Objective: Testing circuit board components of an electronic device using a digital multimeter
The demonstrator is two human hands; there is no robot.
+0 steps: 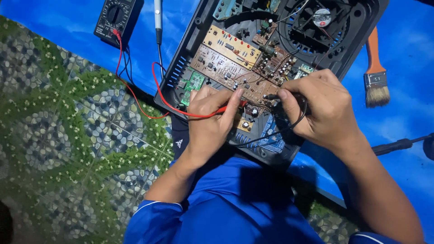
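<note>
Now both probes are down on the brown board in the black case, which lies far of the person's lap on a blue sheet. Left hand pinches the red probe, its grip clenched on the shaft, tip angled right toward the middle of the board. Right hand is closed on the black probe, thumb on top, tip pointing left.

To do this well, I'd judge each tip wants to sit on one solder point only, hands braced on the case rim so nothing skates across to a neighbouring joint, and eyes going to the meter far left without shifting the tips.

Hard to make out: both tips meet the board under the fingers, so the exact contacts cannot be told. The meter's display is cut off at the top edge. A fan shows far right, a brush lies on the sheet, and a dark handle runs off the right edge.
</note>
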